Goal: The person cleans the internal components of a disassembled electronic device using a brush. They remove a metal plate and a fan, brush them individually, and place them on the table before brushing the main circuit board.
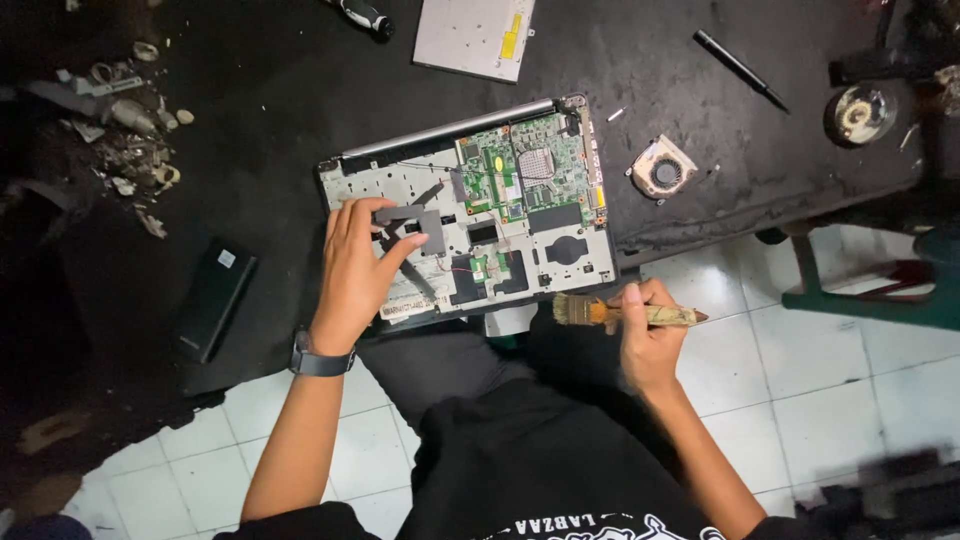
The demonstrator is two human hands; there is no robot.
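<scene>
An opened laptop base (560,262) with a green circuit board (525,172) lies on the black table (260,120). My left hand (355,275), with a watch on its wrist, rests on the base's left side and pinches a small grey metal bracket (412,225) between thumb and fingers. At the base's near edge, my right hand (648,335) grips a paintbrush (600,312) by its wooden handle, its bristles pointing left.
A loose cooling fan (662,168) lies right of the laptop. A silver optical drive (476,36), a screwdriver handle (364,15) and a black pen-like tool (738,67) lie at the back. A black battery pack (212,297) and scattered debris (125,110) sit left. White floor tiles (820,360) lie below.
</scene>
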